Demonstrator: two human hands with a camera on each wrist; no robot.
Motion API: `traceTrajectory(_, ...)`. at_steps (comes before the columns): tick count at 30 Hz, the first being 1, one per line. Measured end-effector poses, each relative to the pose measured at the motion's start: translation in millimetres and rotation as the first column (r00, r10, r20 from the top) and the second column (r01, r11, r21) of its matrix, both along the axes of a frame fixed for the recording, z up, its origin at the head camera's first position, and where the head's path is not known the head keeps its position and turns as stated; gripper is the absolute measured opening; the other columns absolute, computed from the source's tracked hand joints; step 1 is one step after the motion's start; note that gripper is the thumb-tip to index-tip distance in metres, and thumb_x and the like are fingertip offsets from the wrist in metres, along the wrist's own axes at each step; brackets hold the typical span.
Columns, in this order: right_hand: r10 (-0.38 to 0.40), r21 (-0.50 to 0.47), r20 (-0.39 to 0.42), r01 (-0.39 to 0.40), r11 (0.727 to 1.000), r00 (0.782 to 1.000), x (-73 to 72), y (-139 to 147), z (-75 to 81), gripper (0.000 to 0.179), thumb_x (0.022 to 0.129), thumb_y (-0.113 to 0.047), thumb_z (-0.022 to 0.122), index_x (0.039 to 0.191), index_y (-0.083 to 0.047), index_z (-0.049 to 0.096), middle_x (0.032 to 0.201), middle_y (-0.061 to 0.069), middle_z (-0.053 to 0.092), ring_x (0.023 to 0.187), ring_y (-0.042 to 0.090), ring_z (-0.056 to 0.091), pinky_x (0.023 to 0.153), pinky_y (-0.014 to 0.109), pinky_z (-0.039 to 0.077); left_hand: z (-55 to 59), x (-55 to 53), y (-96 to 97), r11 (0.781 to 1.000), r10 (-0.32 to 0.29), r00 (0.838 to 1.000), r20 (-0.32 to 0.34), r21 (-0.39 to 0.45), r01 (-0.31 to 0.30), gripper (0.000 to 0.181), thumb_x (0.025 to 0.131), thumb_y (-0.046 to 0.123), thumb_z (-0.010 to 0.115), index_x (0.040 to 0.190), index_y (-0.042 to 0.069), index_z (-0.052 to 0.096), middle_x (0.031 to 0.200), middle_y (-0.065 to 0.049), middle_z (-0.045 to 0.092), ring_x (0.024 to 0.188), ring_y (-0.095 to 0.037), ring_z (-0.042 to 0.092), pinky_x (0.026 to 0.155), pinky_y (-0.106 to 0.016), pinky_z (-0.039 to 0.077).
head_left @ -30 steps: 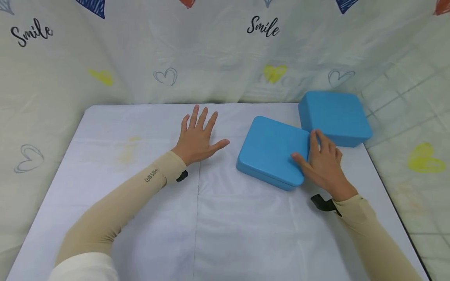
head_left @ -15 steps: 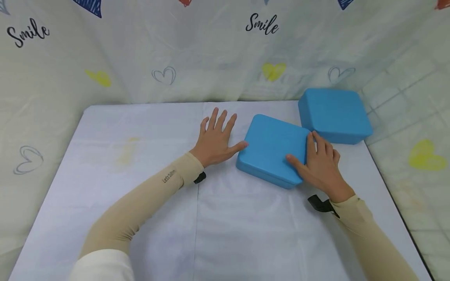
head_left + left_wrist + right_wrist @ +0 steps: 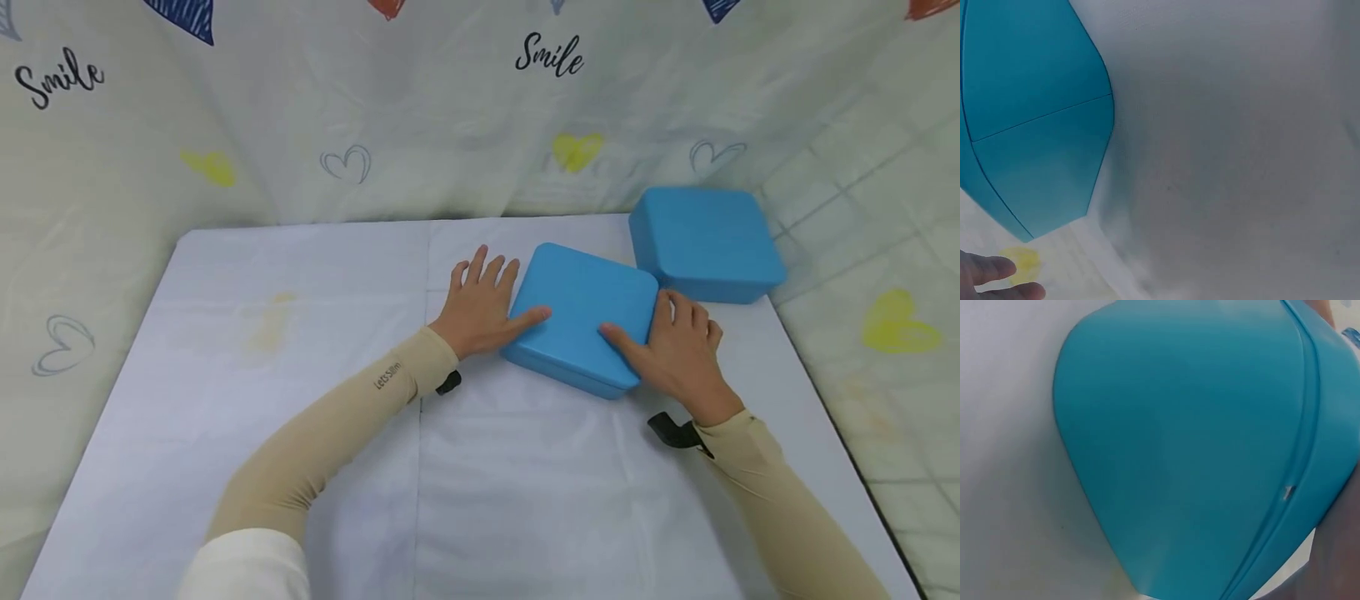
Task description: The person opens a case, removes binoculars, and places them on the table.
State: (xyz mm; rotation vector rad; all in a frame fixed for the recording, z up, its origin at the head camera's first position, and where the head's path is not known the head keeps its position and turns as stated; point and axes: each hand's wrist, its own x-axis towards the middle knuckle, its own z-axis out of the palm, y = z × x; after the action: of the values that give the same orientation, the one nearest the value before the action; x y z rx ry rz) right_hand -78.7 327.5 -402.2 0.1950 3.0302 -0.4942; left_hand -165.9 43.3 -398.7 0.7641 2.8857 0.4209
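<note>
A blue box [image 3: 585,308] with rounded corners lies at an angle on the white table. A thin seam runs round its side in the left wrist view. My right hand [image 3: 686,354] grips its right end, thumb on the top and fingers along the side. At the left end is my left hand [image 3: 483,312], fingers spread and thumb over the top edge. Whether that thumb touches the lid is unclear. The left fingertips [image 3: 997,269] show apart from the box in the left wrist view. In the right wrist view, the blue side [image 3: 1179,444] fills most of the picture.
A second blue box [image 3: 708,242] stands at the table's back right corner, close behind the first one's right corner. White cloth covers the table [image 3: 300,400]. Printed curtains [image 3: 435,108] hang along its back and both sides.
My left hand has moved right to the box's left end, and its thumb now lies over the top edge. The right hand has shifted slightly toward the front; the boxes have hardly moved.
</note>
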Motion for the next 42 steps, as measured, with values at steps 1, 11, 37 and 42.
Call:
traceTrajectory(1, 0.0, 0.006, 0.007, 0.0, 1.0, 1.0, -0.3, -1, 0.3, 0.117, 0.092, -0.08, 0.046, 0.159, 0.011, 0.016, 0.156, 0.038, 0.024, 0.141, 0.06, 0.021, 0.105, 0.077, 0.016, -1.4, 0.0, 0.4, 1.0, 0.0, 1.0, -0.003, -0.002, 0.0, 0.094, 0.096, 0.081, 0.036, 0.163, 0.016, 0.029, 0.166, -0.01, 0.035, 0.164, -0.034, 0.008, 0.128, -0.055, 0.015)
traceTrajectory(11, 0.045, 0.039, -0.018, -0.044, 0.998, 0.999, 0.6, -6, -0.4, 0.108, 0.093, -0.076, 0.05, 0.138, 0.022, 0.038, 0.139, 0.045, 0.036, 0.128, 0.062, 0.03, 0.099, 0.074, 0.025, -13.3, 3.6, 0.9, 0.996, -0.052, 0.998, -0.044, -0.068, 0.049, 0.08, 0.103, 0.071, 0.032, 0.151, 0.009, 0.046, 0.15, -0.011, 0.051, 0.147, -0.031, 0.034, 0.119, -0.05, 0.033)
traceTrajectory(37, 0.16, 0.054, -0.016, -0.159, 0.986, 0.987, -5.9, -12, -0.2, 0.098, 0.097, -0.072, 0.047, 0.131, 0.02, 0.04, 0.116, 0.036, 0.044, 0.109, 0.051, 0.034, 0.086, 0.061, 0.031, -6.8, 20.3, -10.6, 0.989, -0.077, 0.991, -0.107, -0.135, 0.063, 0.073, 0.102, 0.069, 0.034, 0.115, 0.002, 0.06, 0.105, -0.01, 0.061, 0.106, -0.026, 0.049, 0.095, -0.04, 0.042)
traceTrajectory(42, 0.174, 0.059, -0.006, -0.173, 0.983, 0.985, -7.1, -15, -1.6, 0.096, 0.096, -0.074, 0.046, 0.126, 0.018, 0.042, 0.113, 0.033, 0.043, 0.104, 0.047, 0.035, 0.083, 0.058, 0.031, -8.5, 22.8, -14.3, 0.99, -0.066, 0.991, -0.113, -0.131, 0.051, 0.073, 0.102, 0.069, 0.035, 0.114, 0.002, 0.061, 0.104, -0.011, 0.061, 0.105, -0.026, 0.05, 0.095, -0.04, 0.042)
